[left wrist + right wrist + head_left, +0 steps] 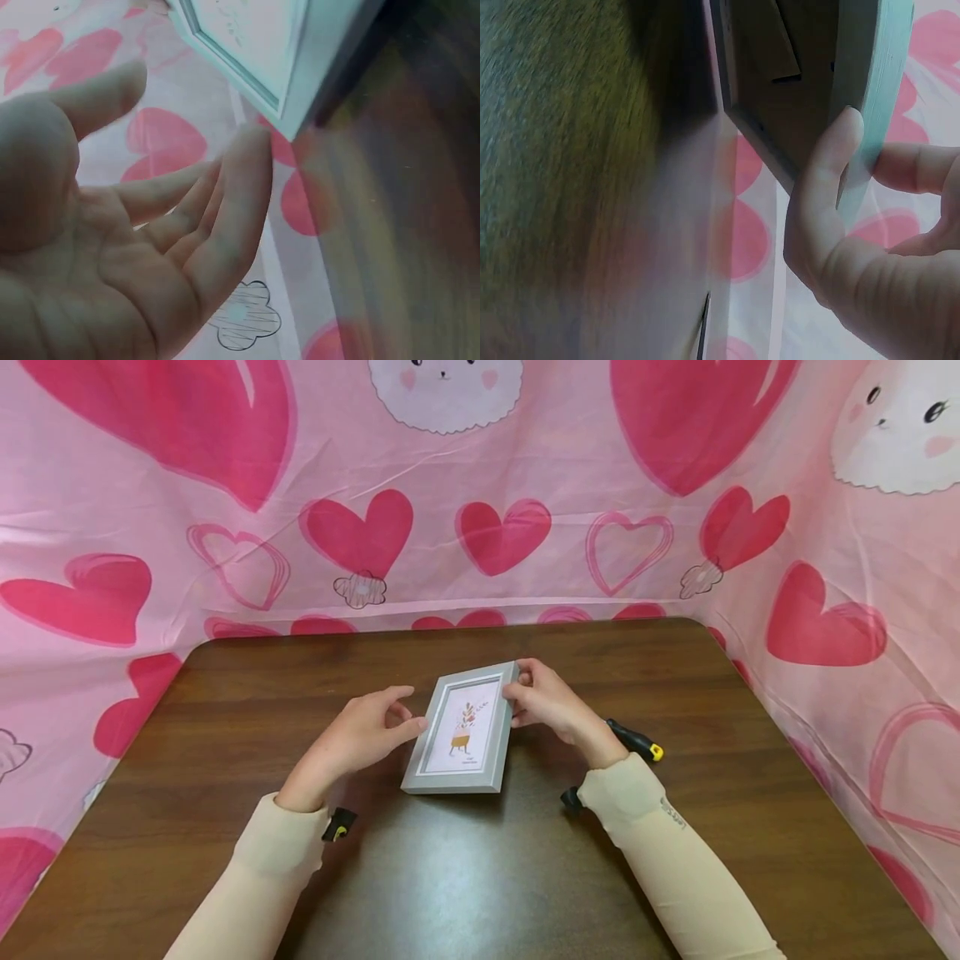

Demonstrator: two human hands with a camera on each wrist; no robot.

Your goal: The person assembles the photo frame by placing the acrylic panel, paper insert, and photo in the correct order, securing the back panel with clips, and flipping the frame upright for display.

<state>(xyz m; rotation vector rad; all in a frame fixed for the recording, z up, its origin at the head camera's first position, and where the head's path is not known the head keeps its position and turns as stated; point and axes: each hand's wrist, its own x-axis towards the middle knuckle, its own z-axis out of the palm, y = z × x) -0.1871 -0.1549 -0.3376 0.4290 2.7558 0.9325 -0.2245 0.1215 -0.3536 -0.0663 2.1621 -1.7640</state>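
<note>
A grey picture frame (487, 777) with a white inner border and a flower-pot print is tilted up, its far right side raised off the table. My right hand (551, 697) pinches its right edge, thumb on the front and fingers behind. In the right wrist view, the brown back of the picture frame (889, 67) shows, with a stand flap, and the right hand (855, 247) grips its rim. Beside the left edge is my left hand (367, 727), fingers loosely bent and thumb near the edge. The left hand (150, 217) holds nothing in its wrist view.
On the brown wooden table (465, 877), a screwdriver (636, 741) with a black and yellow handle lies right of the picture frame, partly behind my right wrist. A pink cloth (435, 460) printed with hearts hangs behind the table and along its sides.
</note>
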